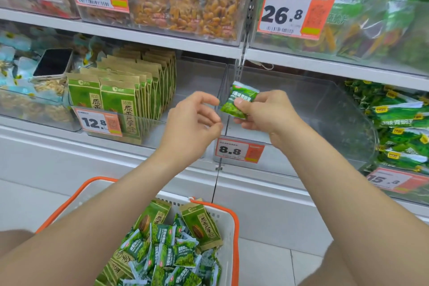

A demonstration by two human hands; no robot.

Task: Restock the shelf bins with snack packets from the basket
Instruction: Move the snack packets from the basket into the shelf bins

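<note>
**A:** What is sitting furthest left?
**B:** A phone (53, 62) is lying on a snack bin. Right of it, seed packs (120, 97) are standing in rows. Lower down, the basket (99, 179) is holding more packs and loose packets (162, 255).
**A:** What is the left hand (195, 118) doing?
**B:** It is hovering half curled, thumb and fingers apart, gripping nothing, just left of the packet (234, 105). I can't tell whether a fingertip is touching it.
**A:** Which way is the packet pointing?
**B:** It is standing nearly upright in the air. Its long axis is running bottom to top, the top end is leaning slightly right, and the printed face is turning toward the camera.
**A:** Who is holding it?
**B:** The right hand (262, 111) is pinching its right side, with the thumb on the front and the fingers behind. The packet is hanging between the two hands, in front of the clear bin (301, 109) above the 8.8 tag (239, 150).
</note>
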